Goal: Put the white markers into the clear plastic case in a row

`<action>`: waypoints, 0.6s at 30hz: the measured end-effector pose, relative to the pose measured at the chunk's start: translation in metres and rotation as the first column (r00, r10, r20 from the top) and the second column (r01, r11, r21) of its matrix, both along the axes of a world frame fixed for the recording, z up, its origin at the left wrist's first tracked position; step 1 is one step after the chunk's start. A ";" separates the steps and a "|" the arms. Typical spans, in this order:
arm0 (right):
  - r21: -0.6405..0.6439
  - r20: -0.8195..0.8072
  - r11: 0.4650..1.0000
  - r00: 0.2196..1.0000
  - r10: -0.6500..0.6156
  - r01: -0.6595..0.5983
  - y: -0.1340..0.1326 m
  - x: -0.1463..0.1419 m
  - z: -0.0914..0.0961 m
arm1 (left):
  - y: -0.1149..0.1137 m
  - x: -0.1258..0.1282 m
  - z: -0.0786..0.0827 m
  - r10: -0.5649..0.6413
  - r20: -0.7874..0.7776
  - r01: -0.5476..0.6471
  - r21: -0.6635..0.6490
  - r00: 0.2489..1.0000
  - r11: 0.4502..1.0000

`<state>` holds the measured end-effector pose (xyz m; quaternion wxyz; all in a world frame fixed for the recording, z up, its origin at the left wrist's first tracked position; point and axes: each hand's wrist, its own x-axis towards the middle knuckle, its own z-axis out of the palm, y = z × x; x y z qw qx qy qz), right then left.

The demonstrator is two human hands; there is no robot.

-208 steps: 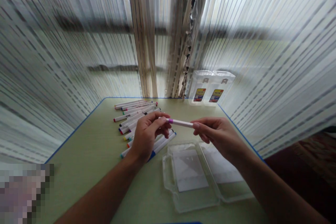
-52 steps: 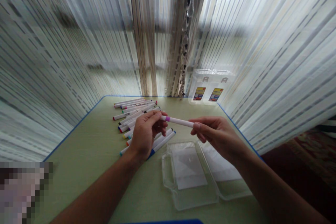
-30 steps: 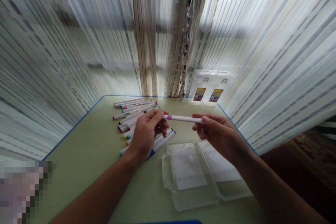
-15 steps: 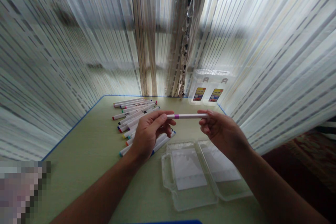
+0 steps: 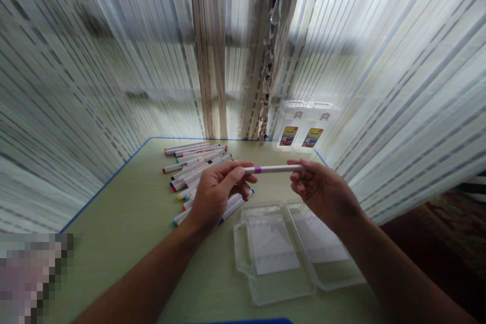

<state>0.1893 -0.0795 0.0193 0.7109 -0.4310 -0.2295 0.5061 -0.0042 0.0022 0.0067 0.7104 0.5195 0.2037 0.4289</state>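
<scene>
A white marker with a purple band [image 5: 275,168] hangs level above the table, held at both ends. My left hand [image 5: 216,197] pinches its left end between thumb and fingers. My right hand [image 5: 322,190] pinches its right end. Under my left hand lies a loose row of white markers [image 5: 193,164] with coloured caps, spread on the pale green table [image 5: 132,212]. An open clear plastic case [image 5: 281,250] with white inserts lies flat just below my hands.
Two clear plastic boxes with yellow labels [image 5: 304,126] stand at the table's back right corner. Striped sheer curtains [image 5: 94,71] hang close around the table on three sides. The table has a blue edge [image 5: 106,185].
The marker has shifted right and levelled out. My right hand rose and moved toward the marker's right end; my left fingers followed along to its left end.
</scene>
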 end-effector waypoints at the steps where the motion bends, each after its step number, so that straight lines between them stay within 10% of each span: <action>1: 0.002 0.001 1.000 1.000 0.004 -0.004 0.000 0.000 0.000 | 0.000 0.001 0.000 0.010 -0.010 -0.010 0.002 1.000 1.000; 18: 0.008 0.323 1.000 0.946 0.004 -0.007 -0.003 -0.006 -0.007 | 0.003 0.002 -0.003 0.085 -0.147 -0.075 0.069 0.986 0.995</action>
